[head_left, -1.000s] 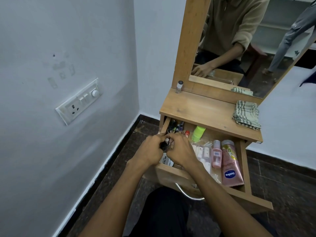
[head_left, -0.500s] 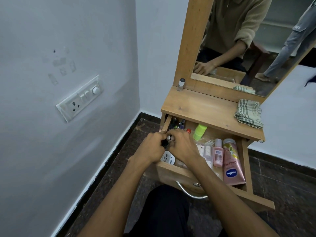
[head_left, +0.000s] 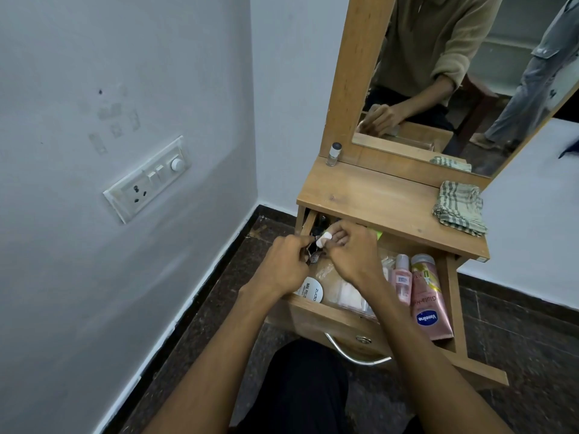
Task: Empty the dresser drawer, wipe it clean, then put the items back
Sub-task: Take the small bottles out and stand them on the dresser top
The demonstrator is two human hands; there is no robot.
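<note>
The wooden dresser drawer [head_left: 332, 321] stands pulled out, full of toiletries. Both hands meet over its back left corner. My left hand [head_left: 283, 266] grips small dark bottles, and my right hand [head_left: 351, 256] holds small bottles too, one with a white cap [head_left: 322, 239] showing between the fingers. In the drawer lie a pink Vaseline tube [head_left: 430, 303], a small pink bottle [head_left: 402, 278], a white round nail polish remover tub [head_left: 311, 292] and clear plastic sachets [head_left: 341, 291]. A green item [head_left: 379, 234] peeks out behind my right hand.
A checked cloth [head_left: 459, 208] lies folded on the dresser top [head_left: 369, 195] at the right. A small clear bottle with a dark cap [head_left: 334, 155] stands at its back left by the mirror [head_left: 470, 79]. A wall with a switch panel [head_left: 147, 180] is close on the left.
Both hands have moved a little farther back toward the drawer's rear left corner, and the right hand now covers most of the green item. The white tub is more exposed.
</note>
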